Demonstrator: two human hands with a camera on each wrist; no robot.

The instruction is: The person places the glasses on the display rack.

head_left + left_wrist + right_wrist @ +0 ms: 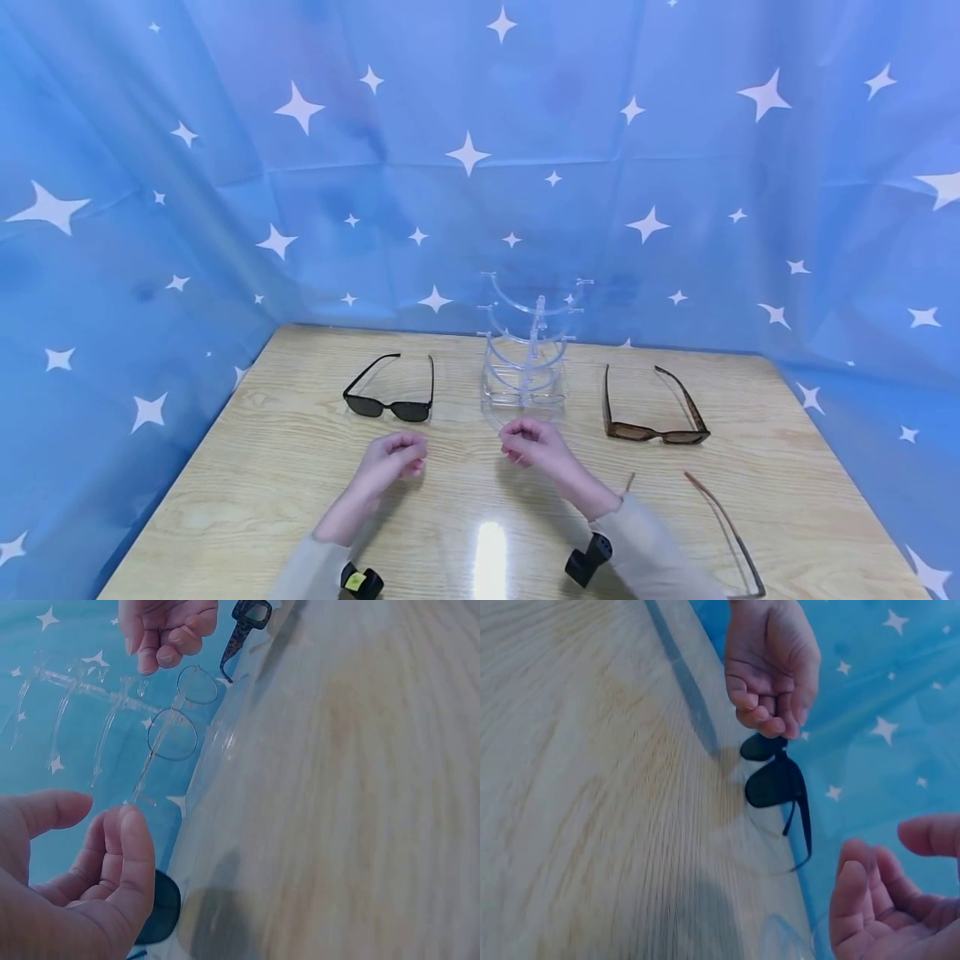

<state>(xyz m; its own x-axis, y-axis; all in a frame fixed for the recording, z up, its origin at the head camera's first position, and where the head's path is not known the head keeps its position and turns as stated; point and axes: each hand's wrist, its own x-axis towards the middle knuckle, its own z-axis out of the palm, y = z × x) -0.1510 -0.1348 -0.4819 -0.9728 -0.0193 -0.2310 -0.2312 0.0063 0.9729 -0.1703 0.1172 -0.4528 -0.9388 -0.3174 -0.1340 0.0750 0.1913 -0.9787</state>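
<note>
While both hands are free of any load, the left hand (392, 461) and right hand (538, 450) hover over the table (247, 500) with thumbs apart from loosely bent fingers, so the grip is released on both sides. The wire glasses (172, 736) sit at the foot of the clear rack (536, 329), on the far side of the table, just beyond the right hand. Expect this frame to be very light, with thin rims that bend readily and smooth lenses that smear and slip. Take hold at the hinge ends or side arms, one pinch per side, without squeezing the lenses. Treat the rack as stiff but brittle, and steady it by its post or base. Black sunglasses (411, 412) lie left of it; brown sunglasses (633, 432) lie right.
</note>
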